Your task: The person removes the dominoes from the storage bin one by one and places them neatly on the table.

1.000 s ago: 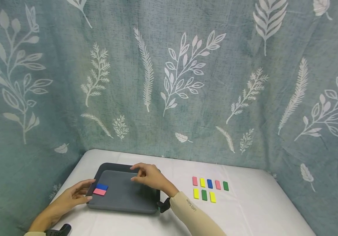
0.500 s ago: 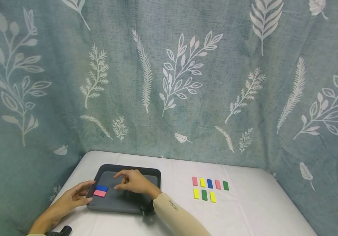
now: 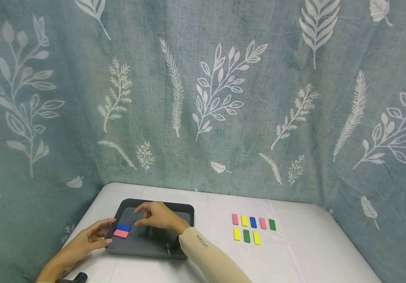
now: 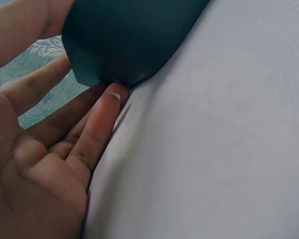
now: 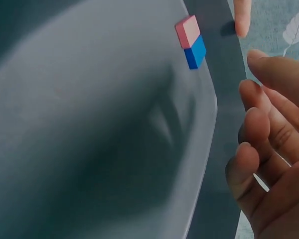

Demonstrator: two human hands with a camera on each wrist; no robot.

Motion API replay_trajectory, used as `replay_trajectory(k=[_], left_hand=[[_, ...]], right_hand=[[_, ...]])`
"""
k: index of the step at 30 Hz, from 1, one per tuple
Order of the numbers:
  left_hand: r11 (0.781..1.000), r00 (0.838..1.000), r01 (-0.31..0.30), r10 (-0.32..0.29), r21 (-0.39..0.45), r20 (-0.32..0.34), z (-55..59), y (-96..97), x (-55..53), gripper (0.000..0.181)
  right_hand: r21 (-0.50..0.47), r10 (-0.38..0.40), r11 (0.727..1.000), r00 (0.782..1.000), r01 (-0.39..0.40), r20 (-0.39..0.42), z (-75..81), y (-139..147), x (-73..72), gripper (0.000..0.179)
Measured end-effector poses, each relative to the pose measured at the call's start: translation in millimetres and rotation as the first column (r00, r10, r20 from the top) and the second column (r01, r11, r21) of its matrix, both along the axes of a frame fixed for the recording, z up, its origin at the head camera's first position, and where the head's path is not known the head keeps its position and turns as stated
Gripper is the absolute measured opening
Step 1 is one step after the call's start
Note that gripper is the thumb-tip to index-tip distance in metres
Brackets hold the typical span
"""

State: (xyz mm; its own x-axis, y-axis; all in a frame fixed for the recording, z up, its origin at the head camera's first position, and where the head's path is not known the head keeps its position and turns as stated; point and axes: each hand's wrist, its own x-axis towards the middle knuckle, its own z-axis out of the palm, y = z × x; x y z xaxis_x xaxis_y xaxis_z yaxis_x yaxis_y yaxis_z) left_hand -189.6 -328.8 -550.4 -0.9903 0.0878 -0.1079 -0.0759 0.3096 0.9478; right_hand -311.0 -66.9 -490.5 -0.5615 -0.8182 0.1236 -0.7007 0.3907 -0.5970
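Note:
A dark grey tray lies on the left part of the table. Inside it, by its left wall, a blue block and a pink block lie edge to edge. My left hand rests at the tray's left side, thumb and fingertips against the outer wall; in the left wrist view the fingers reach to the tray's corner. Over the tray hovers my right hand, its fingers loosely bent and apart. Nothing shows between the right fingertips in the right wrist view.
Right of the tray, two rows of small pink, yellow, blue and green blocks lie on the white tablecloth. A teal curtain with white leaf prints stands behind the table and at both sides.
My right hand has moved left over the tray, slowing in the last half second. The left hand stays at the tray's side, and the blocks keep their places.

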Motion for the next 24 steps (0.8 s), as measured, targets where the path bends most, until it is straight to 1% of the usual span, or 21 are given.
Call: replay_trajectory(k=[3, 6, 12, 18, 21, 24], left_hand=[[1.0, 1.0, 0.006, -0.006, 0.0, -0.014, 0.7, -1.5, 0.5, 0.074], [1.0, 0.999, 0.018, -0.018, 0.008, -0.03, 0.3, -2.6, 0.6, 0.072], [1.0, 1.0, 0.013, -0.013, 0.006, -0.024, -1.9, -4.5, -2.6, 0.072], [1.0, 1.0, 0.009, -0.009, 0.012, -0.023, -2.9, -6.9, -3.7, 0.073], [1.0, 1.0, 0.016, -0.016, 0.018, -0.021, -2.6, -7.1, -3.8, 0.073], [0.999, 1.0, 0.027, -0.027, 0.029, -0.015, -2.1, -7.5, -4.2, 0.072]], right_hand=[[0.008, -0.005, 1.0, 1.0, 0.005, 0.0, -2.6, -3.9, -5.0, 0.04], [0.042, -0.011, 0.999, 1.0, 0.011, -0.002, -8.5, -7.2, -9.9, 0.039], [0.074, 0.004, 0.997, 0.998, -0.008, 0.056, -22.6, -13.1, -16.1, 0.038], [0.116, 0.019, 0.993, 0.997, -0.028, 0.081, -25.4, -21.9, -20.2, 0.042], [0.135, 0.004, 0.991, 0.997, -0.014, 0.074, -27.0, -26.4, -19.9, 0.045], [0.164, -0.025, 0.986, 0.999, 0.017, 0.047, -28.1, -31.4, -17.7, 0.051]])
